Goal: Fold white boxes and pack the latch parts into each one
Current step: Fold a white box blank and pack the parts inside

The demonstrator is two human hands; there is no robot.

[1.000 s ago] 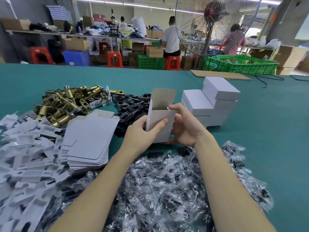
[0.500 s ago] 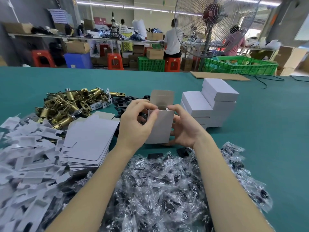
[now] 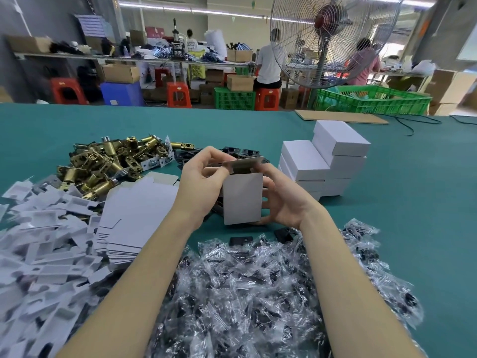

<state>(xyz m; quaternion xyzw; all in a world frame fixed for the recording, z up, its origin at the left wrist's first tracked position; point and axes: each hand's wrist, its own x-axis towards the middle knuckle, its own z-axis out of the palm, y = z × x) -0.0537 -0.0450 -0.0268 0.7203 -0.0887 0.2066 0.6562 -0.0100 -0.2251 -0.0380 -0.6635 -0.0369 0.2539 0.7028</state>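
I hold a small white box upright over the green table. My right hand grips its right side and back. My left hand pinches the top flap, which is bent down over the opening. A pile of brass latch parts lies at the back left, with black plates behind the box. Flat unfolded white boxes are stacked left of my left forearm.
Closed white boxes are stacked to the right of my hands. Clear bags of black parts lie heaped in front of me. White card inserts cover the left side. A fan and green crate stand beyond the table.
My left hand moved from the box's front up to its top flap and has bent the flap down from upright to nearly flat. The right hand kept its hold.
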